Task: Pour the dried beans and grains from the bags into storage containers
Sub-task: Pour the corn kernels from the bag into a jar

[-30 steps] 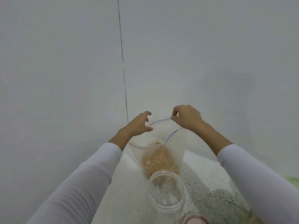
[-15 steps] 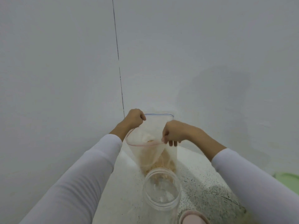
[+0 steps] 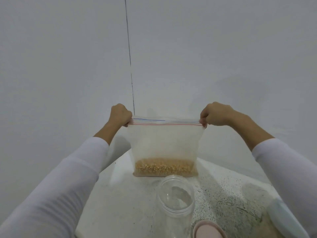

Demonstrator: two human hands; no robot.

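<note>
The left hand (image 3: 120, 115) and right hand (image 3: 214, 115) each pinch a top corner of the bag (image 3: 164, 143) of grains (image 3: 164, 166), upright just behind the open jar (image 3: 175, 196) on the desk (image 3: 128, 203).

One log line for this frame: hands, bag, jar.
left hand: pinches bag corner | right hand: pinches other corner | bag: upright, stretched flat, grains at bottom | jar: open, empty, below bag

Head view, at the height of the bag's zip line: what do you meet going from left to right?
Left hand pinching the bag's top corner → zip bag stretched flat, grains settled at its bottom → right hand pinching the other top corner.
</note>
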